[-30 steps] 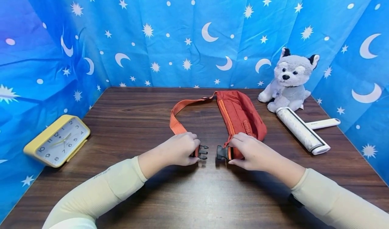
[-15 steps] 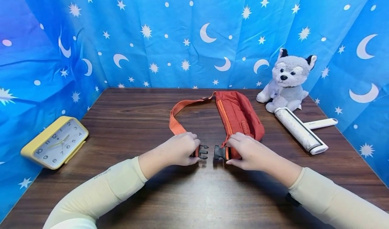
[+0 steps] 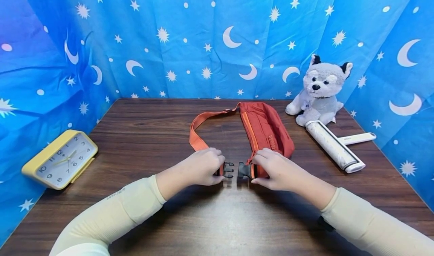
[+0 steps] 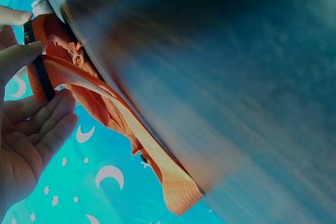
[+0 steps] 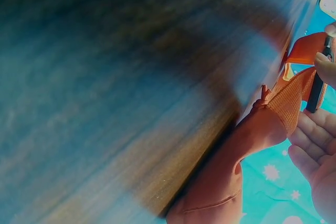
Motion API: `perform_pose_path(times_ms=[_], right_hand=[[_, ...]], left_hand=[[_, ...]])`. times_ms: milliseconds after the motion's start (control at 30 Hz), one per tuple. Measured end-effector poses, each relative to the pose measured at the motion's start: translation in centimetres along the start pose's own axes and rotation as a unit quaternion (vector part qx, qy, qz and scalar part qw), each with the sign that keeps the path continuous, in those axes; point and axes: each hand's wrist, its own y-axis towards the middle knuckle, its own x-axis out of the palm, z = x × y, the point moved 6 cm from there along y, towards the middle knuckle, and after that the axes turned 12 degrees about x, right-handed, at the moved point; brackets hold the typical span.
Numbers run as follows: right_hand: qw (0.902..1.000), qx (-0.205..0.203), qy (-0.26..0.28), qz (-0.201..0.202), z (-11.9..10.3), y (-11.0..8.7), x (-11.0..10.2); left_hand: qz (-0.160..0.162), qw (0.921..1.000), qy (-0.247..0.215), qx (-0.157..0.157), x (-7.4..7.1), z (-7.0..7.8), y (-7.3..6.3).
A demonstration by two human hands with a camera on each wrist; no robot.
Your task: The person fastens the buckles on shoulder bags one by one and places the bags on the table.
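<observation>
A red waist bag (image 3: 266, 126) lies on the wooden table, its orange strap (image 3: 197, 129) looping out to the left. My left hand (image 3: 205, 167) pinches the strap end at the pronged half of a black buckle (image 3: 228, 170), prongs pointing right. Facing it, my right hand (image 3: 276, 170) pinches the socket half of the buckle (image 3: 244, 170) by the bag's near end. A narrow gap separates the two halves, which line up. In the left wrist view the thumb and fingers close on the strap (image 4: 73, 74); the right wrist view shows the other hand (image 5: 320, 145) gripping black plastic.
A yellow alarm clock (image 3: 61, 158) stands at the table's left edge. At the right sit a grey-and-white plush husky (image 3: 322, 88) and a white lint roller (image 3: 333, 146). A blue curtain with moons and stars (image 3: 190, 41) hangs behind the table (image 3: 152, 116).
The socket half in my right hand has shifted slightly left, narrowing the gap between the buckle halves. The head view has moved a little. Both hands keep their hold.
</observation>
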Motion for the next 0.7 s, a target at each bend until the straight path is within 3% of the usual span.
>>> perform_pose_path(times_ms=[700], right_hand=[[1.0000, 0.006, -0.003, -0.005, -0.27, 0.28, 0.19]], left_hand=[[-0.001, 1.0000, -0.001, 0.000, -0.18, 0.08, 0.15]])
